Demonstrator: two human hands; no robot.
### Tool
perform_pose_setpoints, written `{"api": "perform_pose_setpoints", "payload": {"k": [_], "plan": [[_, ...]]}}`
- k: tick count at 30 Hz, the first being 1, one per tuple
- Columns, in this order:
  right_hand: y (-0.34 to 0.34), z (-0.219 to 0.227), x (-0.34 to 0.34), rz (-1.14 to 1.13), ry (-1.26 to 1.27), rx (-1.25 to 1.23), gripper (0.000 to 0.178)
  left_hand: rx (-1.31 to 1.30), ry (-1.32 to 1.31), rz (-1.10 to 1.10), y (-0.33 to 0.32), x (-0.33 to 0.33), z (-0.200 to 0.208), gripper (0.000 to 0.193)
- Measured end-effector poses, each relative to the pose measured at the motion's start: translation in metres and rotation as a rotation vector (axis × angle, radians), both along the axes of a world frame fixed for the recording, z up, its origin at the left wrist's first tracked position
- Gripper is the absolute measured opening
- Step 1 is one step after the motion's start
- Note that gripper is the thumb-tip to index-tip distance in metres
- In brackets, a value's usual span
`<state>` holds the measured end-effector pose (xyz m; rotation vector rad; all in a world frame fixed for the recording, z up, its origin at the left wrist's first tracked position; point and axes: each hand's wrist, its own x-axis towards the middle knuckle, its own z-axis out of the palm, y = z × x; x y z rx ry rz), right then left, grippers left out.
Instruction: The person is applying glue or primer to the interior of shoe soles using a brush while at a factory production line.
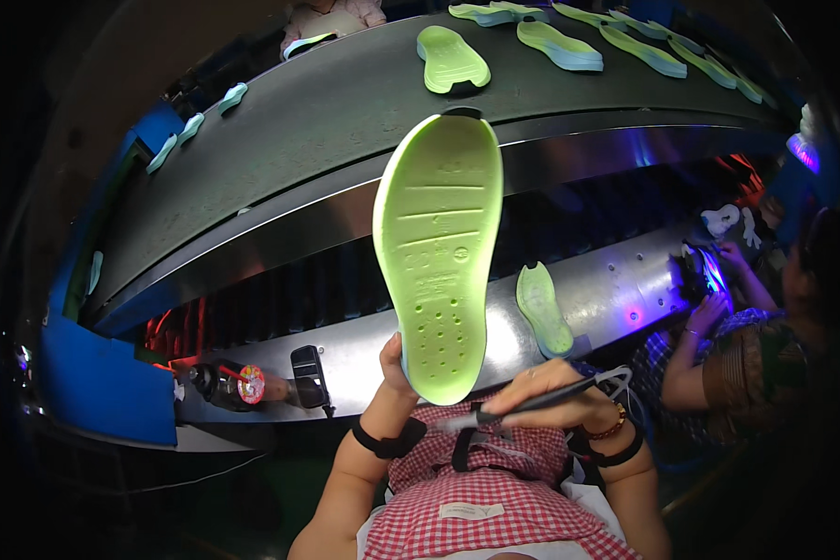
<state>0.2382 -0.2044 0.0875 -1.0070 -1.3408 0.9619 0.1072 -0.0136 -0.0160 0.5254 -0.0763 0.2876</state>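
Observation:
My left hand [397, 366] is closed on the heel end of a yellow-green shoe sole [439, 266], held up with its hollow side facing me. The sole has crosswise grooves, a group of small holes toward the heel and a black patch at the toe tip. In my right hand [541, 383] is a pen-like tool [553, 398] with a black handle. Its greyish tip is blurred and points left, just below the sole's heel and apart from it. Another green sole [543, 308] lies on the metal bench [607, 289] to the right.
Beyond the bench runs a dark conveyor belt [327, 121] carrying several soles, among them a green one [453, 61]. A bottle [219, 385] and a black phone-like holder [308, 375] stand at the left. A co-worker [756, 364] works under violet light at the right; another person [331, 19] sits across.

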Motion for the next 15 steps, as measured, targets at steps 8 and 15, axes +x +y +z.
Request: {"api": "perform_pose_setpoints", "payload": {"k": [8,15], "plan": [[-0.010,0.003,0.008,0.038,-0.152,-0.005,0.022,-0.062,0.101,-0.271,0.005,0.004,0.029,0.061],[-0.011,0.002,0.019,0.055,-0.264,-0.029,0.023,0.009,0.337,-0.392,0.005,0.007,0.046,0.059]]}}
